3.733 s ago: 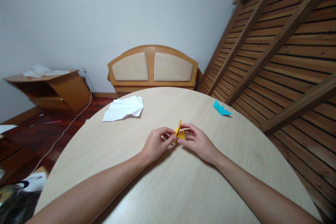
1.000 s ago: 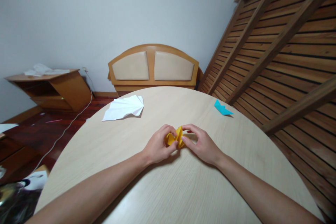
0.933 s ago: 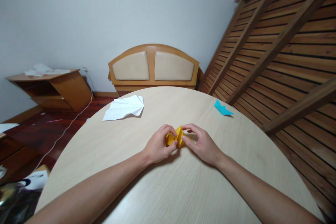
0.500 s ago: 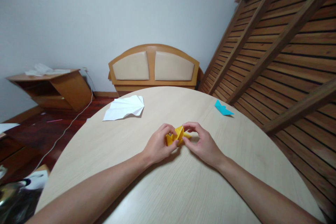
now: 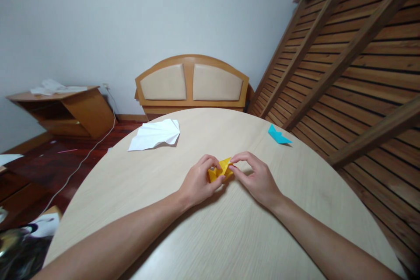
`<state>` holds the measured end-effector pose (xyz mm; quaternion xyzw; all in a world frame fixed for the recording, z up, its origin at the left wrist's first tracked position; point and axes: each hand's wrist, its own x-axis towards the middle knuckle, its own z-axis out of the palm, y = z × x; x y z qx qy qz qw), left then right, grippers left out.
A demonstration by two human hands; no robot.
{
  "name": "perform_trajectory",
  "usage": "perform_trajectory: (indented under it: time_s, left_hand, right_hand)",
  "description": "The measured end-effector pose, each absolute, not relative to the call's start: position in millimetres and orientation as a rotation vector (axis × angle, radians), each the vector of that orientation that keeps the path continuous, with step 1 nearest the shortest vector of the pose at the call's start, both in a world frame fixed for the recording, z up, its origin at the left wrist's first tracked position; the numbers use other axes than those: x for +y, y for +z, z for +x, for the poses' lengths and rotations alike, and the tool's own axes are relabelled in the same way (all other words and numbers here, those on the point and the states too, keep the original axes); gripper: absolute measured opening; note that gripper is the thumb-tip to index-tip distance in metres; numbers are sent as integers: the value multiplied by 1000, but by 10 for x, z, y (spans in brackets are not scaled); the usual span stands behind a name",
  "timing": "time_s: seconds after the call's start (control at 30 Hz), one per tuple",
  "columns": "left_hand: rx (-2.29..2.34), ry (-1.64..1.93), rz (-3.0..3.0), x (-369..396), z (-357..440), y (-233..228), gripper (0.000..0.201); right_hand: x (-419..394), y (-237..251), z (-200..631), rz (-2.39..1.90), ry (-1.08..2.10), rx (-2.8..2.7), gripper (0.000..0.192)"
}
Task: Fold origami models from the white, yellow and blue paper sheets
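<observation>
A small folded piece of yellow paper [image 5: 222, 169] rests near the middle of a round light-wood table [image 5: 210, 236]. My left hand [image 5: 197, 181] pinches its left side between thumb and fingers. On the other side, my right hand [image 5: 256, 177] grips a flap with thumb and forefinger. Both hands meet over the paper, and part of it is hidden under my fingers.
A folded white paper [image 5: 155, 134] lies at the table's far left. A small blue folded paper [image 5: 278, 135] sits at the far right edge. Behind the table stand a wooden headboard [image 5: 192, 82], a low wooden cabinet [image 5: 65, 111] and slatted wooden frames [image 5: 354, 61] leaning at right.
The yellow paper stood up as a thin point between my fingers; it is now lower and more spread, pressed toward the table. My hands have closed in around it.
</observation>
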<state>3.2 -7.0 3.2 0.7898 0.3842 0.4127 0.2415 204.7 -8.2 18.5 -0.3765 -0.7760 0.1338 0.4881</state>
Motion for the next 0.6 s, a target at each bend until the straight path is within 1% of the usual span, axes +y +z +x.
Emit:
perform_trajectory:
  time_s: [0.13, 0.37, 0.6]
  left_hand:
    - [1072, 1128, 2173, -80, 37, 36, 12]
    - [1089, 1118, 2167, -87, 46, 41, 13]
    - [1102, 1135, 2152, -72, 46, 33, 13]
  right_hand:
    - [-104, 218, 2045, -928, 254, -1872, 11]
    - [-99, 243, 2049, -885, 234, -1927, 16]
    - [-95, 228, 2075, -906, 251, -1961, 11]
